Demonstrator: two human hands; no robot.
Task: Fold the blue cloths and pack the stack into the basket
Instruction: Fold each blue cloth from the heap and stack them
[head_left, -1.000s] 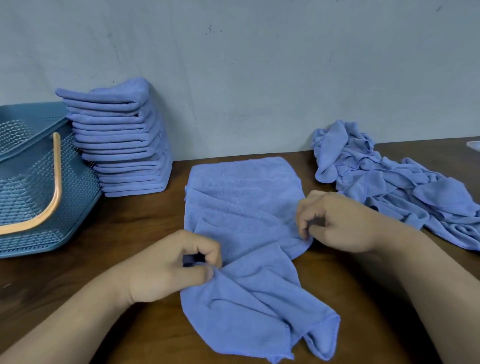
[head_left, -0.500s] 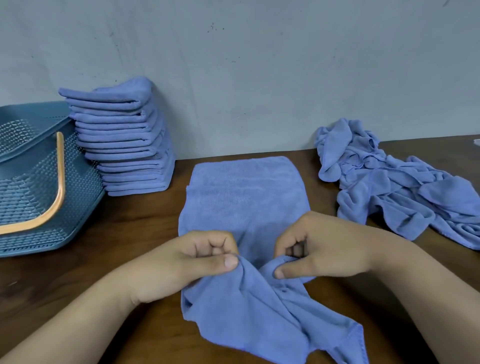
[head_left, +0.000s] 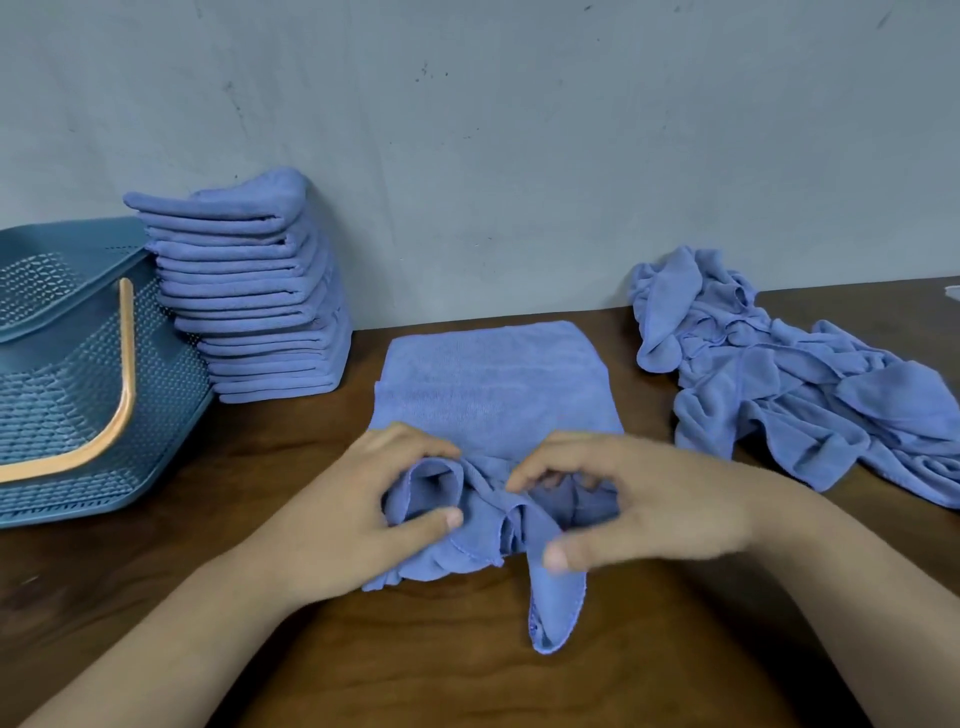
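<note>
A blue cloth (head_left: 493, 384) lies on the brown table in front of me, its far half flat and its near half bunched up. My left hand (head_left: 363, 509) pinches a gathered fold on the left of the bunch. My right hand (head_left: 639, 509) grips the crumpled part on the right, with one corner hanging down below it toward me. A tall stack of folded blue cloths (head_left: 254, 291) stands at the back left against the wall. The teal basket (head_left: 57, 374) with an orange handle sits at the far left, next to the stack.
A loose heap of unfolded blue cloths (head_left: 789, 374) lies at the back right. A grey wall closes off the far side of the table. Bare brown wood (head_left: 452, 665) shows near me between my forearms.
Both hands have moved inward toward each other, gathering the cloth's near half into a bunch. The trailing near part has been drawn up, leaving one corner hanging.
</note>
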